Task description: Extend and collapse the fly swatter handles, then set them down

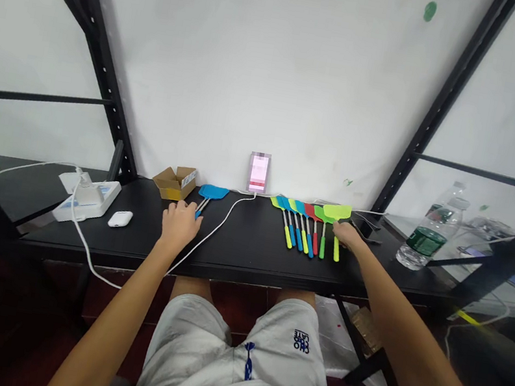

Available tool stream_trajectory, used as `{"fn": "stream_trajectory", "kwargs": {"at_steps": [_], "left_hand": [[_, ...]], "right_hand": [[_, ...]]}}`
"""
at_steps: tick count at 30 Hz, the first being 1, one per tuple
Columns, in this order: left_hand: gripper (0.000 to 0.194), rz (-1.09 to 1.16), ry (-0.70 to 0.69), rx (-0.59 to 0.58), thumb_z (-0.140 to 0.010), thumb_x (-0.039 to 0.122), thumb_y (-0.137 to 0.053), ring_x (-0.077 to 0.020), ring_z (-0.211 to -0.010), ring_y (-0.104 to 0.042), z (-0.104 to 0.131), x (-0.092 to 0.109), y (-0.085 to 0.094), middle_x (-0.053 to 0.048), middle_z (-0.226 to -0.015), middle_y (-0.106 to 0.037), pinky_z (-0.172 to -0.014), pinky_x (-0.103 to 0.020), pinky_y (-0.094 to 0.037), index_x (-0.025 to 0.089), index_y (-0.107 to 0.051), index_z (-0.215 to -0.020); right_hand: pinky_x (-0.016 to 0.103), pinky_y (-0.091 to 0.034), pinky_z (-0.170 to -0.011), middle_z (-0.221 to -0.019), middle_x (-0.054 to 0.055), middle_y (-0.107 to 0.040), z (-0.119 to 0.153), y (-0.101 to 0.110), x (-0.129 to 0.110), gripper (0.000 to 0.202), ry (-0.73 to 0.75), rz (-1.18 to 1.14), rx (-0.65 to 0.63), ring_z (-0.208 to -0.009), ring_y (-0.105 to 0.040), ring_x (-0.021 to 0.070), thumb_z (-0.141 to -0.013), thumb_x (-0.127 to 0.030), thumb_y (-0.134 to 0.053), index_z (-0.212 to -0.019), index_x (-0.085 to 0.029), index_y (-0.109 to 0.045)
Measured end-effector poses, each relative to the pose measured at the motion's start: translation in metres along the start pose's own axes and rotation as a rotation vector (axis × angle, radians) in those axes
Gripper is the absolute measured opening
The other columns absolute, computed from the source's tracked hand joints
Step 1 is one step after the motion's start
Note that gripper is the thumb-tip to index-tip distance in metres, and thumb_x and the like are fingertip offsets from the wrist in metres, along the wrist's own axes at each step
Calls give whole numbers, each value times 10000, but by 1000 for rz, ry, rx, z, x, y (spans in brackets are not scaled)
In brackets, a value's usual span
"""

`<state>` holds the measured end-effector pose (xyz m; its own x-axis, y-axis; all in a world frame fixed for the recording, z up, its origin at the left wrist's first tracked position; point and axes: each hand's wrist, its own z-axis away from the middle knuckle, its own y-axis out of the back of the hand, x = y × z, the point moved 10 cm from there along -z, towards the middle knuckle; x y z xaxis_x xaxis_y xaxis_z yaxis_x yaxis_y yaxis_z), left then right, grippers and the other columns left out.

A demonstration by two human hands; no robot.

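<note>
While a plain white wall (pixel 257 74) rises behind, a person sits at a long black table (pixel 246 260), pale shorts (pixel 202 375) showing below its front edge. Right of center on the tabletop, a row of spatulas (pixel 310 210) in blue, yellow-green, red and green lies side by side, heads toward the wall and handles toward the person. Clear plastic bottles (pixel 421 247), the nearer one green-labeled, stand well to the right; a white power strip (pixel 105 204) lies at far left. The right hand (pixel 349 236) has its fingers closed on the upper handle of a yellow-green spatula (pixel 336 249) at the row's right end. The left hand (pixel 180 223) lies over the handle end of blue-headed spatulas (pixel 214 192) left of center; its fingertips are hidden, so how firmly it grips cannot be told. Just beyond it sits an open cardboard carton (pixel 174 186). A phone (pixel 258 173) leans upright against the wall, and a small white case (pixel 120 219) lies beside the power strip.
</note>
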<state>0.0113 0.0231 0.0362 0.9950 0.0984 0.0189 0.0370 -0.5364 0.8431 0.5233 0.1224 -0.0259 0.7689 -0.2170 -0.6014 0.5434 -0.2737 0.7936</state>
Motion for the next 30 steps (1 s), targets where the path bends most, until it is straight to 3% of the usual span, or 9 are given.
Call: {"fn": "stream_trajectory", "kwargs": {"at_steps": [2, 5, 11, 17, 23, 30], "left_hand": [[289, -54, 17, -51, -862, 356, -512, -346, -1019, -523, -1, -7, -14, -168, -1052, -594, -814, -422, -419, 149, -634, -1024], [284, -80, 22, -79, -858, 350, -514, -336, -993, -525, -1, -9, -25, -170, -1025, -595, -801, -403, -422, 135, -643, -992], [275, -77, 18, -49, -871, 313, -489, -328, -1014, -527, -2, -9, -27, -187, -1030, -578, -811, -389, -434, 115, -632, -997], [285, -60, 49, -84, -888, 325, -463, -304, -973, -566, -1, -12, -30, -169, -1043, -569, -727, -362, -470, 124, -594, -1040], [288, -99, -10, -29, -886, 321, -459, -315, -1005, -530, -1, -6, -27, -182, -1034, -556, -760, -365, -460, 117, -623, -1005], [333, -106, 2, -63, -893, 327, -442, -326, -1002, -525, -2, -8, -30, -201, -1003, -562, -775, -367, -452, 76, -650, -961]], "right_hand": [[353, -490, -734, -791, 228, -665, -8, -6, 2, 420, -20, 101, -32, -850, -664, 305, -926, -377, -427, -895, -39, -674], [390, -454, -882, -1096, 270, -641, -16, -12, 0, 426, -30, 214, -55, -1101, -599, 341, -913, -369, -446, -1075, -36, -657], [435, -427, -937, -1271, 269, -565, -17, -18, -6, 490, -46, 334, -52, -1195, -540, 368, -897, -411, -450, -1185, -59, -634], [387, -434, -898, -1169, 277, -619, -8, -5, -4, 502, -31, 246, 43, -1120, -587, 334, -933, -390, -361, -1132, -32, -651], [277, -444, -704, -740, 168, -691, 22, 3, 3, 437, -1, 144, 11, -815, -662, 250, -908, -371, -389, -760, -99, -697], [275, -438, -680, -739, 126, -685, 57, 19, 8, 313, -23, 19, 186, -802, -647, 252, -829, -404, -517, -859, -132, -670]]}}
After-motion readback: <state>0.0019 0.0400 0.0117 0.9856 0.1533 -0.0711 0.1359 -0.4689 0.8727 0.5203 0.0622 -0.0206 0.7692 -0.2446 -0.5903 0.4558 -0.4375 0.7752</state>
